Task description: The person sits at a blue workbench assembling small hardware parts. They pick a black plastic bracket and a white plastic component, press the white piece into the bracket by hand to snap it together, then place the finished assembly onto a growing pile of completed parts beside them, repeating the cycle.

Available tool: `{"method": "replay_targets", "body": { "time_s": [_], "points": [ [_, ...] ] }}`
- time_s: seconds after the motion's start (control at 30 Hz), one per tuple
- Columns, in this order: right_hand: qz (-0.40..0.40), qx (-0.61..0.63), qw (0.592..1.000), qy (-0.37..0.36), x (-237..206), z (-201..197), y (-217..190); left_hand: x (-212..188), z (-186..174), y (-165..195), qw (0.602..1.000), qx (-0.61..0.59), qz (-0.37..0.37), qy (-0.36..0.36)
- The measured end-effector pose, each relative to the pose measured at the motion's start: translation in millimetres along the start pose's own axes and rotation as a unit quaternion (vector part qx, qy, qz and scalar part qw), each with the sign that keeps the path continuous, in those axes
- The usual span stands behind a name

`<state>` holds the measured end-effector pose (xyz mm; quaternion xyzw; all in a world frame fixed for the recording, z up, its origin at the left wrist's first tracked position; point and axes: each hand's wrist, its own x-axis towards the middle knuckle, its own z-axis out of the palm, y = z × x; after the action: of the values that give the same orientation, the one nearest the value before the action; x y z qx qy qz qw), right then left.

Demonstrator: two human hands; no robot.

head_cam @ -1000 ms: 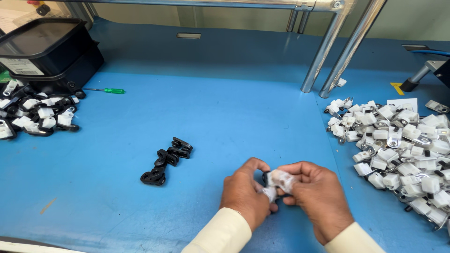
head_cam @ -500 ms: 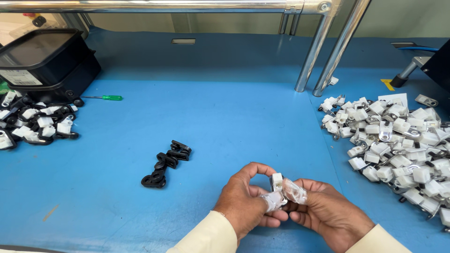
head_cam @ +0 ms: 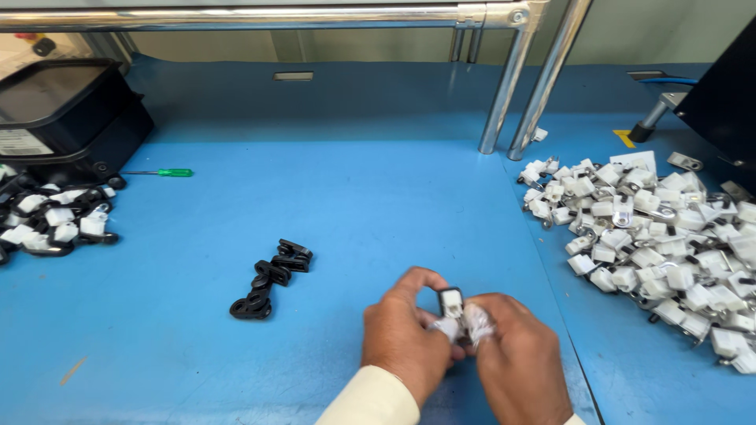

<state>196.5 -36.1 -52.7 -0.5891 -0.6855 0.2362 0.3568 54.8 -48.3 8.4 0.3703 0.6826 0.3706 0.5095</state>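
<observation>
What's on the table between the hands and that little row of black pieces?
Nothing: the head view shows only bare blue table between the hands and the black pieces.

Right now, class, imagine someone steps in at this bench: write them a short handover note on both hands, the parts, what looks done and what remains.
Left hand and right hand: both closed together on one small white plastic clip with a black part, held just above the blue bench top.
Parts: short row of black plastic loops lies left of the hands; big heap of loose white clips at right.
Seemingly done: the pile of white-and-black pieces at far left.
Left: the clip in hand, and most of the heap.
</observation>
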Motion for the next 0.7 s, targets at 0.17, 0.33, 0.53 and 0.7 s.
{"method": "replay_targets", "body": {
  "time_s": [0.17,0.33,0.53,0.7],
  "points": [
    [-0.047,0.135,0.989,-0.033,0,-13,6,8,-6,-1,0.995,-0.085,-0.052,-0.009],
    [0.396,0.383,0.83,-0.084,8,-13,8,10,-5,0,0.993,-0.092,-0.063,-0.033],
    [0.435,0.408,0.792,-0.129,15,-5,20,9,-7,3,0.995,-0.062,-0.039,-0.061],
    [0.449,0.427,0.785,-0.023,10,7,15,0,-3,5,1.0,-0.001,-0.001,-0.019]
  ]
}}
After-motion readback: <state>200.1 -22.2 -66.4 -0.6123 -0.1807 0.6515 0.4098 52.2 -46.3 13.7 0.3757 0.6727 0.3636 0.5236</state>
